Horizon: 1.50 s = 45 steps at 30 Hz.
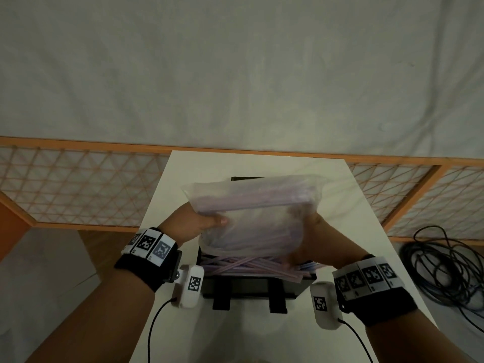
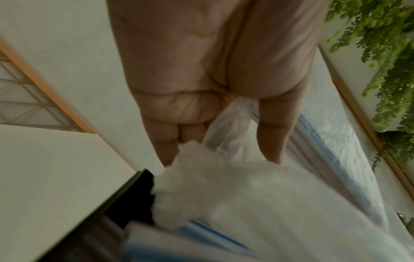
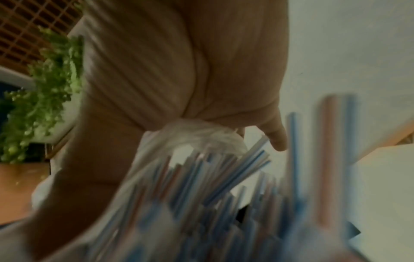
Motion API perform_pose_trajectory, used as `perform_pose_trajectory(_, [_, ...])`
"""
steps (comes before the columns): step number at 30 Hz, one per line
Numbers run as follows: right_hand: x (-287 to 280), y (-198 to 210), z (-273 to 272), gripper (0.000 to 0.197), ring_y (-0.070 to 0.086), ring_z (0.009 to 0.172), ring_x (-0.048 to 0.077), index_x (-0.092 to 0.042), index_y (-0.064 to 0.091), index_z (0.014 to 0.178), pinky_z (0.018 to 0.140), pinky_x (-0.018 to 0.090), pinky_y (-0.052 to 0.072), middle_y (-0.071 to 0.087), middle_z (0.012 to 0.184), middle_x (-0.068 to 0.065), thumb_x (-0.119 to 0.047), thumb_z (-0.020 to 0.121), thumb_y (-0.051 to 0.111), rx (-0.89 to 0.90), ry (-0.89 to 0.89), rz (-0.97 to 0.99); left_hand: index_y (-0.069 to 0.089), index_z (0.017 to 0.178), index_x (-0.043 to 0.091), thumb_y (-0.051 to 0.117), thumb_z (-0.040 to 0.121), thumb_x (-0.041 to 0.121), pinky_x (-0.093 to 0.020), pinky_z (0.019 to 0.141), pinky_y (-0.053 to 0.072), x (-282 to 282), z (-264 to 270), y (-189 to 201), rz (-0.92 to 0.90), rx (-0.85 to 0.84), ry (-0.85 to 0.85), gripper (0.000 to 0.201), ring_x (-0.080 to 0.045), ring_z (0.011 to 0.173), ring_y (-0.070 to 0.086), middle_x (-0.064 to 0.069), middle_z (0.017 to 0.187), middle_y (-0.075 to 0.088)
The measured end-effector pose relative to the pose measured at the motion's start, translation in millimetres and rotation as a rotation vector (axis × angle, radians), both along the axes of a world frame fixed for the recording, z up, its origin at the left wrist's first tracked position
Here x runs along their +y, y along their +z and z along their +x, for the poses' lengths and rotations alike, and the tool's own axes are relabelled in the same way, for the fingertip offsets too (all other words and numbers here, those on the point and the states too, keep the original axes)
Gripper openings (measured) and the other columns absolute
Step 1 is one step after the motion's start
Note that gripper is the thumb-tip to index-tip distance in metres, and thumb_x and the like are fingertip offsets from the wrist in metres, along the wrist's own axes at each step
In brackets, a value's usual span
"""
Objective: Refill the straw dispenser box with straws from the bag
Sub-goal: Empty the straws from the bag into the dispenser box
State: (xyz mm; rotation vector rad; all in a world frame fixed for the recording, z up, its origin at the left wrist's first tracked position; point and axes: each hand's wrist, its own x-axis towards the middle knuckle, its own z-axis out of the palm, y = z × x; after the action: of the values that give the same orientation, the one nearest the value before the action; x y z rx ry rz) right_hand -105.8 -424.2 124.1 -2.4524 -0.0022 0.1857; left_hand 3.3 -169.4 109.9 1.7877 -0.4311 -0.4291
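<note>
both hands' fingers (image 2: 271,134) pinch bag (image 1: 251,218); right wrist alone: blue, red straws (image 3: 237,177)

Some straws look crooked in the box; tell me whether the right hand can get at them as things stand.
Probably not yet. The right hand grips the bag, which hangs over the dispenser box and covers most of the straws; letting go would leave the left hand holding it alone.

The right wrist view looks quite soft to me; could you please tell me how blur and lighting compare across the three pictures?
Right wrist view: heaviest motion blur, the straws smeared into streaks. Left wrist view: the left hand fairly sharp, the plastic bag soft at the bottom. Head view: dim, even light, wide-angle bending at the edges, the black dispenser box readable, the right hand shadowed behind the bag.
</note>
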Motion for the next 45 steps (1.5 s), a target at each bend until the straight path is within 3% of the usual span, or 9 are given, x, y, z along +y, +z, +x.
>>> perform_pose_trajectory(4, [-4.5,-19.2,3.7,0.097,0.061,0.098,0.027,-0.019,0.033,0.129,0.080,0.044,0.055,0.059,0.110,0.006,-0.052,0.048,0.075,-0.054,-0.150,-0.103,0.066,0.107,0.015,0.071,0.077,-0.001,-0.010,0.069,0.051,-0.4,0.6,0.3,-0.050,0.060,-0.049,0.035,0.002,0.088,0.068,0.010,0.092,0.074])
perform_pose_trajectory(11, [-13.7,-17.4,15.2,0.100,0.064,0.096,0.033,-0.027,0.016,0.138,0.080,0.046,0.054,0.065,0.107,0.011,-0.028,0.061,0.080,-0.119,-0.234,-0.221,0.066,0.102,0.022,0.073,0.077,0.003,-0.024,0.087,0.051,-7.9,-1.0,-1.4,-0.031,0.040,-0.072,0.032,-0.001,0.091,0.066,0.002,0.103,0.070])
perform_pose_trajectory(16, [-21.0,6.6,9.7,0.080,0.059,0.084,0.007,-0.020,0.043,0.126,0.071,0.013,0.051,0.058,0.096,-0.006,-0.015,0.060,0.087,-0.051,-0.138,0.047,0.070,0.097,0.027,0.080,0.070,0.028,-0.039,0.093,0.050,-1.8,1.3,0.9,-0.031,-0.022,0.006,0.028,-0.014,0.098,0.067,0.002,0.101,0.073])
perform_pose_trajectory(19, [-23.5,24.3,4.7,0.064,0.059,0.102,0.011,-0.029,0.050,0.118,0.088,0.024,0.046,0.061,0.110,-0.008,-0.043,0.063,0.080,-0.145,-0.172,0.227,0.062,0.113,0.015,0.084,0.061,0.040,-0.040,0.089,0.050,-2.9,0.8,12.0,-0.226,0.039,0.001,0.063,-0.024,0.105,0.064,-0.010,0.110,0.068])
perform_pose_trajectory(22, [-24.9,37.8,9.1,0.031,0.061,0.092,0.016,-0.018,0.059,0.101,0.084,0.034,0.046,0.066,0.098,0.000,-0.038,0.080,0.068,-0.284,-0.277,0.224,0.050,0.128,0.017,0.087,0.048,0.051,-0.050,0.100,0.046,-5.6,2.2,19.6,-0.457,0.069,0.038,0.094,-0.034,0.119,0.055,-0.020,0.127,0.057])
perform_pose_trajectory(28, [-28.9,47.7,16.9,0.041,0.063,0.091,0.021,-0.011,0.054,0.105,0.081,0.042,0.049,0.064,0.094,0.004,-0.028,0.075,0.076,-0.370,-0.302,0.388,0.066,0.100,0.034,0.079,0.053,0.061,-0.019,0.072,0.051,-7.1,8.8,30.5,-0.520,-0.010,0.089,0.056,-0.009,0.088,0.067,0.007,0.093,0.073])
perform_pose_trajectory(31, [-28.1,45.6,19.5,0.077,0.065,0.101,0.015,-0.012,0.044,0.127,0.086,0.032,0.053,0.067,0.109,0.005,-0.042,0.065,0.079,-0.338,-0.264,0.696,0.073,0.082,0.023,0.073,0.070,0.047,-0.029,0.080,0.049,-10.7,7.9,32.5,-0.454,-0.062,0.151,0.027,-0.014,0.088,0.067,0.003,0.088,0.076])
perform_pose_trajectory(36, [-26.5,52.3,25.3,0.008,0.060,0.070,0.006,-0.011,0.062,0.093,0.067,0.022,0.046,0.067,0.074,-0.009,-0.017,0.092,0.057,-0.516,-0.356,0.689,0.071,0.079,0.017,0.060,0.084,0.020,-0.017,0.068,0.049,-11.9,5.4,35.4,-0.442,-0.136,0.179,0.013,-0.007,0.074,0.068,0.004,0.075,0.076])
perform_pose_trajectory(45, [-35.8,57.2,24.3,0.010,0.059,0.072,0.013,-0.023,0.067,0.071,0.070,0.028,0.046,0.069,0.071,-0.008,-0.028,0.079,0.071,-0.560,-0.374,0.749,0.064,0.082,0.008,0.067,0.075,-0.004,-0.015,0.065,0.054,1.4,16.6,42.2,-0.442,-0.101,0.210,0.014,-0.004,0.069,0.069,0.006,0.068,0.073])
